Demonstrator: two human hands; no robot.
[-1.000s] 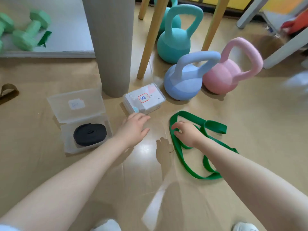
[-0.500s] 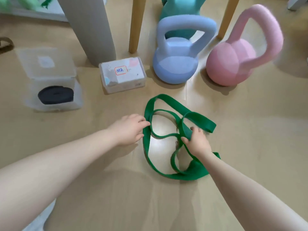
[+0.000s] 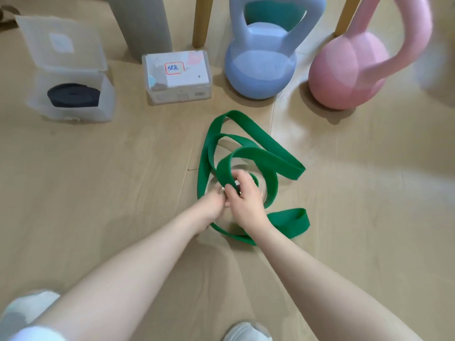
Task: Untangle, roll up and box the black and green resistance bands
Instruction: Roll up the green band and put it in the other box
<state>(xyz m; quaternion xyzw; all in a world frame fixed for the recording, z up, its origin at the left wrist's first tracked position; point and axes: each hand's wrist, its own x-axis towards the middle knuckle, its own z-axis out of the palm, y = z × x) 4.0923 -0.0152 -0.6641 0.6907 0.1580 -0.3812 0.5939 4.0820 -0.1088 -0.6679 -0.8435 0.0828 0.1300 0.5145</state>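
Observation:
The green resistance band (image 3: 261, 148) lies in loose tangled loops on the wooden floor in the middle of the view. My right hand (image 3: 246, 200) grips a strand of it near the centre of the loops, and my left hand (image 3: 213, 204) pinches the same strand right beside it. The black band (image 3: 73, 94) sits rolled up inside an open clear plastic box (image 3: 105, 99) at the far left, lid raised. A closed clear box with a red-framed label (image 3: 177, 75) stands behind the green band.
A blue kettlebell (image 3: 261, 65) and a pink kettlebell (image 3: 349, 67) stand at the back right. A grey post (image 3: 145, 23) and wooden legs (image 3: 200, 20) rise behind the boxes. My shoes (image 3: 246, 332) show at the bottom edge.
Both hands came together on the green band: the left moved right from the band's edge, the right shifted left. The loops bunched up and lifted. The view moved closer.

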